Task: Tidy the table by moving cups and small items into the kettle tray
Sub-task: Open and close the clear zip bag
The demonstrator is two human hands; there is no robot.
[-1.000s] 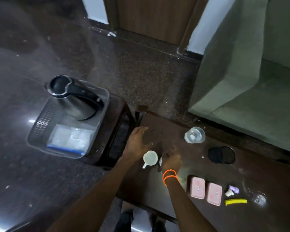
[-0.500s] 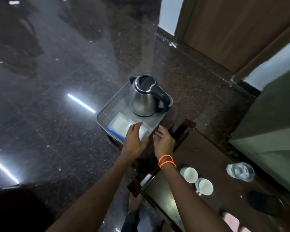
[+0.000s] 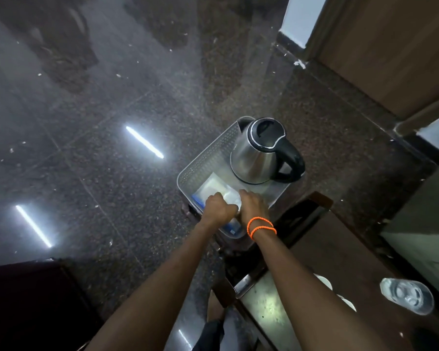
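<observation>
The grey perforated kettle tray [image 3: 203, 158] stands on a low dark stand, with a steel kettle [image 3: 259, 153] in its far end. A clear plastic bag of white packets [image 3: 212, 184] lies in the near end. My left hand [image 3: 217, 207] is curled on the bag's near edge. Close beside it, my right hand [image 3: 254, 205], with orange bands at the wrist, grips the same bag with bent fingers. Two white cups [image 3: 323, 281] stand on the dark table [image 3: 327, 249], mostly hidden behind my right forearm.
A clear water glass [image 3: 406, 295] stands on the table at the lower right. Glossy dark floor surrounds the tray's stand. A wooden door [image 3: 390, 46] is at the upper right, and a dark piece of furniture [image 3: 23, 300] fills the lower left corner.
Both hands have left the cups on the table, crossed to the tray and now close on the plastic bag inside it. My view has swung left toward the tray.
</observation>
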